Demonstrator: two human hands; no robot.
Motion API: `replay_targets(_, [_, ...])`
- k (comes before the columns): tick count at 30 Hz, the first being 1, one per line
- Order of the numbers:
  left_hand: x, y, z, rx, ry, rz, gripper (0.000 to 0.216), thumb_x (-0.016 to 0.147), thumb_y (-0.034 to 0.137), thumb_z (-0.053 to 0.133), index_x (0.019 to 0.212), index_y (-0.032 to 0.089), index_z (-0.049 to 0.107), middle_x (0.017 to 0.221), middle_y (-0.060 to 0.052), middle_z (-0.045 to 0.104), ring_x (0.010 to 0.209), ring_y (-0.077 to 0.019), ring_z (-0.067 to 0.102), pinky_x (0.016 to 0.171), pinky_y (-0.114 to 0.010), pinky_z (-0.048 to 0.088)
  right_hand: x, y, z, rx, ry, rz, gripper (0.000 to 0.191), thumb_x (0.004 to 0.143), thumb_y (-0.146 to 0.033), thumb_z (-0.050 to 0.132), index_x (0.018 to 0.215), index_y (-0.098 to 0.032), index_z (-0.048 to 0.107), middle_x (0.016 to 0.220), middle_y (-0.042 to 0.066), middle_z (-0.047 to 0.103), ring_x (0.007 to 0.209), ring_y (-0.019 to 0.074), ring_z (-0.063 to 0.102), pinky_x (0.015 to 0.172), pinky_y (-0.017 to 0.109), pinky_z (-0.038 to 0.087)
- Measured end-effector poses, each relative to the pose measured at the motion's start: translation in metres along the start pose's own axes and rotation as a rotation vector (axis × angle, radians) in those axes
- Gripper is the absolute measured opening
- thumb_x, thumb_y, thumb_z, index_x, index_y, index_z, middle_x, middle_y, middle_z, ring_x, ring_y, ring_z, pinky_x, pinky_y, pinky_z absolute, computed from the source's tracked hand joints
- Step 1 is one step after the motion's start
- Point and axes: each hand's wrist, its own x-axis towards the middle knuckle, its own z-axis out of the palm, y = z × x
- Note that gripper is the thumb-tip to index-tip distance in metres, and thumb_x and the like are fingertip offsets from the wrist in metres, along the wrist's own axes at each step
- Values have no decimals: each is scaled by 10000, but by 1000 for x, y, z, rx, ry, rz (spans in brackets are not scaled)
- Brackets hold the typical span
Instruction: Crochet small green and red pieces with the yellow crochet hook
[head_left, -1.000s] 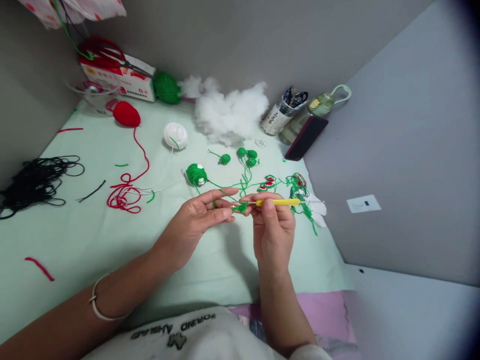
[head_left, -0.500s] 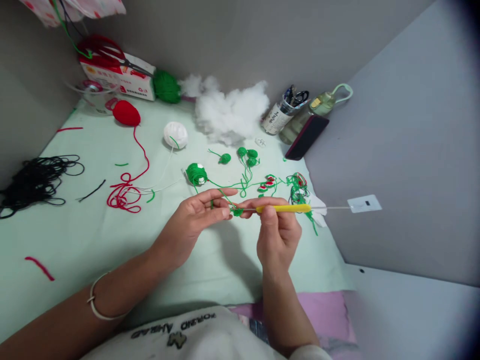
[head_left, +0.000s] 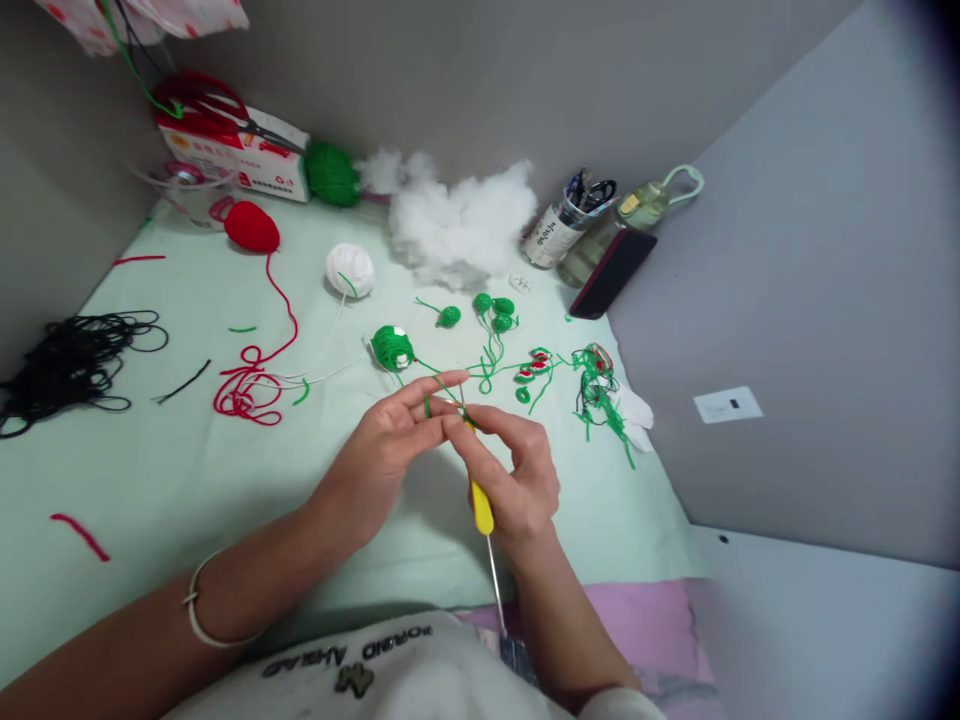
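Observation:
My left hand (head_left: pixel 390 445) is pinched on a tiny green crochet piece, mostly hidden by my fingertips, with a strand of green yarn (head_left: pixel 439 378) over the forefinger. That strand runs back to a small green yarn ball (head_left: pixel 392 347). My right hand (head_left: pixel 517 475) grips a yellow-handled crochet hook (head_left: pixel 481 505), its tip up at the left fingertips and its metal tail pointing down toward my chest. Both hands meet above the pale green table cover (head_left: pixel 150 470).
Small green crochet pieces (head_left: pixel 493 310) and red-green ones (head_left: pixel 536 365) lie beyond the hands, beside a yarn tangle (head_left: pixel 596 385). Further off are white stuffing (head_left: pixel 457 225), a white ball (head_left: pixel 350 269), red yarn (head_left: pixel 251 228), black cord (head_left: pixel 71 365), a phone (head_left: pixel 611 275), a bottle (head_left: pixel 626 225), a box (head_left: pixel 236 160).
My right hand has swung the hook from lying sideways, handle to the right, to nearly upright with the handle toward me. The left hand has stayed in place.

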Motion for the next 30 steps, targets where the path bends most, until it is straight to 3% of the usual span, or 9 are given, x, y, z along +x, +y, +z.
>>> replay_targets(3, [4,1,-3,-121,-53,-103,286,848,207,777,1132,187,795,955,-25,724,870,-117,631,889,-238,496,4,0,-2,236,106,152,326,963,-135,612,1203,-318,736,1078,66,755,962,221,724,758,387,627])
replay_targets(6, [5,2,-5,-119,-50,-67,270,855,198,778,1124,209,802,946,-7,728,855,-104,626,900,-235,490,11,1,-2,568,226,385,236,1008,-190,556,1060,-277,769,903,44,755,795,191,689,648,361,581])
replay_targets(9, [4,3,-3,-49,-103,-9,281,868,206,773,1144,260,791,956,8,747,937,-125,644,944,-252,470,16,2,1,687,212,457,178,993,-229,609,987,-263,784,918,46,769,875,208,704,675,362,575])
replay_targets(13, [3,2,-5,81,-162,51,259,884,234,766,1138,276,793,988,8,766,1007,-152,650,976,-278,449,17,2,4,689,159,447,179,986,-194,612,988,-249,782,966,49,789,927,211,724,714,361,592])
replay_targets(19, [4,5,-8,210,-94,118,240,879,297,780,1114,255,806,947,-9,766,1018,-189,665,977,-318,463,18,0,-1,576,112,378,198,999,-174,572,1012,-254,753,931,43,773,888,201,724,739,373,615])
replay_targets(23, [4,2,-3,125,1,89,374,786,281,856,1151,237,790,810,21,713,821,-152,646,858,-295,492,8,-2,1,297,47,188,297,968,-101,602,1157,-285,738,1051,65,749,975,202,726,792,372,629])
replay_targets(26, [5,-1,-2,15,-60,-22,349,802,298,842,1139,221,795,847,-2,736,848,-157,661,879,-295,504,2,-2,4,69,73,33,381,929,-84,658,1219,-320,732,1124,72,738,1003,206,721,785,356,630])
replay_targets(28, [6,-1,-4,-32,-81,-72,296,820,294,826,1104,215,808,924,-24,754,882,-158,668,904,-294,514,3,-2,3,134,124,81,335,944,-106,641,1184,-316,744,1065,60,751,956,206,723,761,365,627])
replay_targets(30, [6,1,-7,-47,-68,-86,265,830,276,817,1088,216,815,978,-28,757,888,-149,670,924,-293,520,6,0,0,328,183,250,248,976,-148,599,1107,-288,757,953,48,754,849,197,716,698,363,613])
